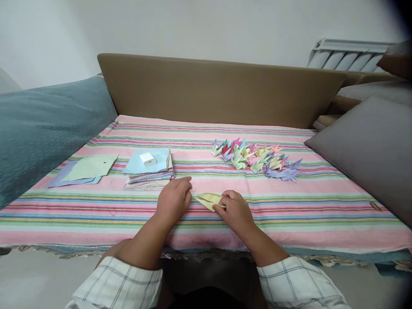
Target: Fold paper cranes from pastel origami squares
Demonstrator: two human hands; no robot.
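A pale yellow folded paper (207,198), narrow and pointed at its left end, is pinched at its right end by my right hand (236,210). A slit between two folded layers runs along the paper. My left hand (174,198) hovers just left of the paper's tip, apart from it. Its index finger points out to the right while the other fingers curl loosely, and nothing shows in them. Close beyond my left hand stands a stack of coloured paper sheets (149,177), topped by a light blue sheet and a small white block like a charger plug (147,159).
Several folded paper cranes (254,156) in many colours lie grouped at the back right. Loose paper sheets (90,168) are at the left. A striped cloth (199,227) covers the surface. A brown backrest (219,92), blue cushion (48,128) and grey pillow (370,141) border it.
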